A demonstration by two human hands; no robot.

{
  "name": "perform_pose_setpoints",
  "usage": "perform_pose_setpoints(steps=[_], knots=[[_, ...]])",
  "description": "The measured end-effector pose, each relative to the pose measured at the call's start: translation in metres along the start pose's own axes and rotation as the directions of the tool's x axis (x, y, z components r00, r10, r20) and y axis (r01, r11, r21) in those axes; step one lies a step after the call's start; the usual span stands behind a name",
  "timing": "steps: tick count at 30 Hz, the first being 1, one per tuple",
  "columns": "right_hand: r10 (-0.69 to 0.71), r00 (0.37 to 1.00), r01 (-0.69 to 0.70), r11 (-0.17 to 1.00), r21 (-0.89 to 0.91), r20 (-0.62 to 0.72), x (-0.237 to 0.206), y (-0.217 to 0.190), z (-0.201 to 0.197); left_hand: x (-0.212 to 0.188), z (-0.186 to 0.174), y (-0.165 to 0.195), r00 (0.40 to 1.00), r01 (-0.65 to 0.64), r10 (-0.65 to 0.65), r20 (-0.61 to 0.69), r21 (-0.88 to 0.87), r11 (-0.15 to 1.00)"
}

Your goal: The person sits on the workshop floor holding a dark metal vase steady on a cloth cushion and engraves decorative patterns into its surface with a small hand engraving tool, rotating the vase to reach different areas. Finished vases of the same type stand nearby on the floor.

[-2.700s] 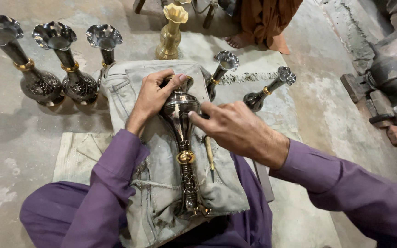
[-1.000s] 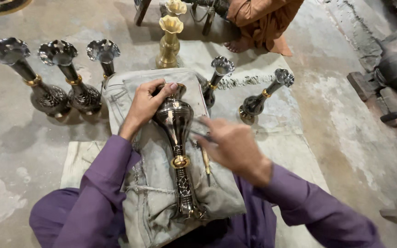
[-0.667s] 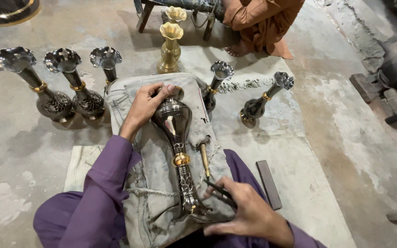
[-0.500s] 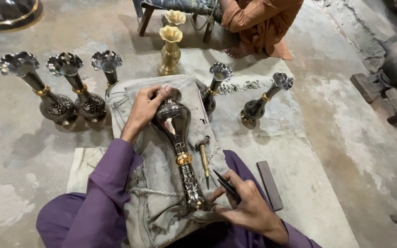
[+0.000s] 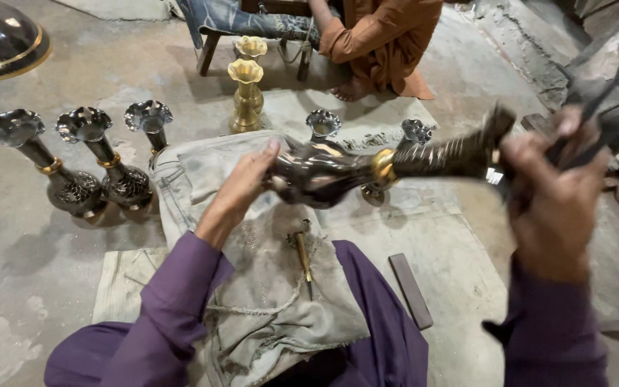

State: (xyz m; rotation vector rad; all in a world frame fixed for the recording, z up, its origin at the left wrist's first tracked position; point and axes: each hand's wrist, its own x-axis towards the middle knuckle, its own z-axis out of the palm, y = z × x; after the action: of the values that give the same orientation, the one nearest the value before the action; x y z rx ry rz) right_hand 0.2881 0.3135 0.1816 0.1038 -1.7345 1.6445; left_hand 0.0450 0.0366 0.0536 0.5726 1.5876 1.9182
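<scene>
The dark engraved metal vase [image 5: 338, 172] is held lying sideways in the air above the grey cloth [image 5: 266, 287] on the person's lap. The left hand [image 5: 241, 190] cups its belly, the right hand [image 5: 549, 190], blurred, is clamped round its neck end. A brass-handled punch [image 5: 301, 251] lies on the cloth below; three dark vases [image 5: 80, 172] stand on the floor to the left.

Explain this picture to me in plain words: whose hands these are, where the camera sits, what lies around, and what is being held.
The camera sits on a person's head, looking down at their own purple-sleeved arms. Their left hand and right hand lift a dark engraved metal vase sideways over a grey cloth on their lap. A small brass-handled tool lies on that cloth. On the concrete floor stand dark vases and brass vases; a flat dark bar lies nearby. Another person in orange sits beyond.
</scene>
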Motion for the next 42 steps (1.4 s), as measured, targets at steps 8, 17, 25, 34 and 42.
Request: perform_pose_setpoints(steps=[8,17,25,34,42], knots=[[0.194,0.977,-0.212,0.910,-0.357,-0.086,0.071,0.007,0.006,-0.020,-0.004,-0.034,0.947,-0.225,0.306,-0.103,0.468,0.855],[0.343,0.916,-0.399,0.826,-0.398,-0.207,0.072,0.136,0.036,-0.026,-0.009,-0.048,0.915,-0.244,0.393,-0.091,0.650,0.720],[0.239,0.918,-0.370,0.801,-0.470,-0.316,0.081,0.155,0.075,-0.030,-0.013,-0.050,0.919,-0.243,0.384,-0.096,0.627,0.740],[0.176,0.979,-0.161,0.367,-0.916,-0.101,0.094,0.159,0.062,-0.032,-0.016,-0.055,0.907,-0.259,0.407,-0.107,0.620,0.741],[0.223,0.975,-0.088,0.366,-0.927,-0.005,0.127,0.167,0.093,-0.034,-0.015,-0.053,0.918,-0.231,0.377,-0.125,0.605,0.762]])
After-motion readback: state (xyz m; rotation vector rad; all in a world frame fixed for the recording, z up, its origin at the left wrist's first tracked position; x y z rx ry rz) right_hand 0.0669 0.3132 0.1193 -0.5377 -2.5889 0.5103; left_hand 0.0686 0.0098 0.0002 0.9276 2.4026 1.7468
